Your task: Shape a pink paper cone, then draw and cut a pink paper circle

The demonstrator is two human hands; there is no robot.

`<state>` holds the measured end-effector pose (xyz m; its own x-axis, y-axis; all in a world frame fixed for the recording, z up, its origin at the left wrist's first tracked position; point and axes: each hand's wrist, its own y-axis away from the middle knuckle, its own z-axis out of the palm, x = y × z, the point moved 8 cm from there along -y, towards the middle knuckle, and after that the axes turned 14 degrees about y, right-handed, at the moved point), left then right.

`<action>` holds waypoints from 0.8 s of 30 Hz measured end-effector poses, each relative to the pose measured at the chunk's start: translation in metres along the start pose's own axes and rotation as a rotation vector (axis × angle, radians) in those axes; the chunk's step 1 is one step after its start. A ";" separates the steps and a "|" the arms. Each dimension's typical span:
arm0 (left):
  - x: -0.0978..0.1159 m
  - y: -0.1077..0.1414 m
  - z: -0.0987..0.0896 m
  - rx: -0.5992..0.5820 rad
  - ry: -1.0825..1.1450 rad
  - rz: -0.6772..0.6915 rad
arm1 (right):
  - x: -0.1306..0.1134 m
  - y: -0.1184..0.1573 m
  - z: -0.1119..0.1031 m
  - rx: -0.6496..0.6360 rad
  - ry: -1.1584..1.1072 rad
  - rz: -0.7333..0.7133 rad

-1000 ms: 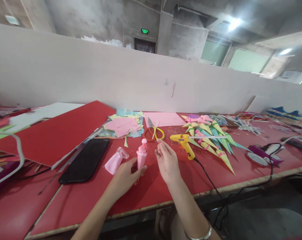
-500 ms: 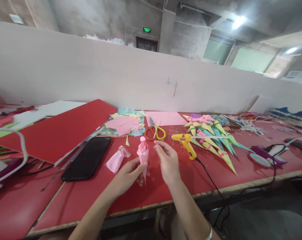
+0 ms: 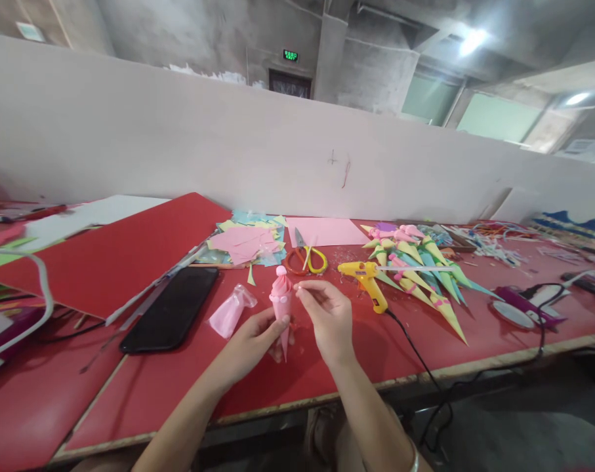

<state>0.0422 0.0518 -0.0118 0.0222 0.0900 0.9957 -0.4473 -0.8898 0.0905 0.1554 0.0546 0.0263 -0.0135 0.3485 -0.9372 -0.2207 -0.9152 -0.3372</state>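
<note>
A pink paper ice cream cone (image 3: 281, 307) stands upright, point down, in my left hand (image 3: 258, 334), whose thumb and fingers wrap its lower part. It has a swirled pink top, a small ball at its tip and a pale trim around the rim. My right hand (image 3: 325, 313) is beside the swirl, thumb and forefinger pinched together at its right side. A tiny pale bit shows at those fingertips, too small to name. Left of the cone lies a clear bag with pink material (image 3: 232, 311). Behind it rest scissors (image 3: 306, 259) with red and yellow handles.
A yellow glue gun (image 3: 370, 283) lies to the right, its cord running over the table's front edge. Beyond it is a pile of finished paper cones (image 3: 425, 262). A black phone (image 3: 172, 311), a red sheet (image 3: 124, 252) and paper scraps (image 3: 248, 242) lie left and behind.
My right hand has moved left, bringing its pinched fingertips up to the cone's swirl. My left hand keeps holding the cone in nearly the same place.
</note>
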 end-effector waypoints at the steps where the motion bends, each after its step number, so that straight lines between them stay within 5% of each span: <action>1: 0.001 0.000 0.000 0.000 0.005 0.006 | -0.004 0.000 0.001 -0.009 0.032 -0.043; 6: 0.004 0.000 -0.001 -0.005 0.019 0.032 | -0.013 0.001 0.004 -0.046 0.165 -0.170; 24: 0.007 0.001 -0.001 -0.003 -0.021 0.064 | -0.003 0.002 0.011 -0.101 0.099 -0.076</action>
<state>0.0407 0.0519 -0.0043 0.0125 0.0233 0.9997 -0.4515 -0.8919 0.0264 0.1445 0.0537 0.0295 0.0971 0.4004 -0.9112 -0.1185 -0.9043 -0.4100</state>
